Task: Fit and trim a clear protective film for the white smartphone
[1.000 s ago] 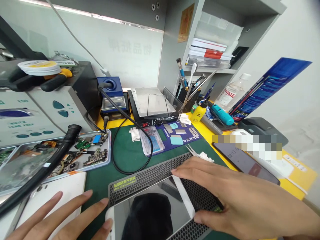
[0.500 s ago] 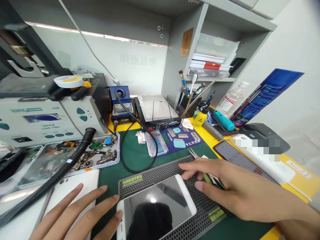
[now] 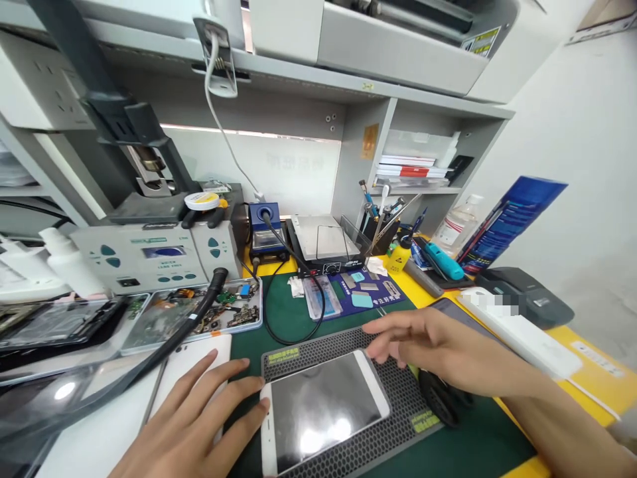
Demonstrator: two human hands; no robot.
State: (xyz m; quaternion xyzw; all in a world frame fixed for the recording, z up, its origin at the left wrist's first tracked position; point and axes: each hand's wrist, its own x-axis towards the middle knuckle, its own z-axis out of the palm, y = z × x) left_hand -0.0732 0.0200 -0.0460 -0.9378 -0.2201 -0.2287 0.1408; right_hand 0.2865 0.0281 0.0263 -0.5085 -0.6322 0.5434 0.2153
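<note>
A white smartphone (image 3: 326, 408) with a dark, glossy screen lies face up on a grey honeycomb-patterned pad (image 3: 343, 338). My left hand (image 3: 209, 411) has its fingers spread, and its fingertips rest at the phone's left edge. Over the phone's far right corner hovers my right hand (image 3: 432, 345), fingers loosely bent and apart, with nothing seen in them. Beneath that hand lies a black-handled tool (image 3: 440, 398), partly hidden, so its kind is unclear. Tweezer-like metal tips (image 3: 381, 311) show just past the pad's far edge.
A green mat (image 3: 253, 335) covers the bench. At left are a tray of circuit boards (image 3: 239, 312), a black hose (image 3: 199, 312), and a rework station (image 3: 149, 255). A heating plate (image 3: 326, 239) and yellow bottle (image 3: 399, 255) stand behind; a white device (image 3: 522, 332) lies right.
The camera view has tilted up and shifted left, showing more shelf. My right hand has lifted slightly from the black-handled tool, while my left stays at the phone's edge.
</note>
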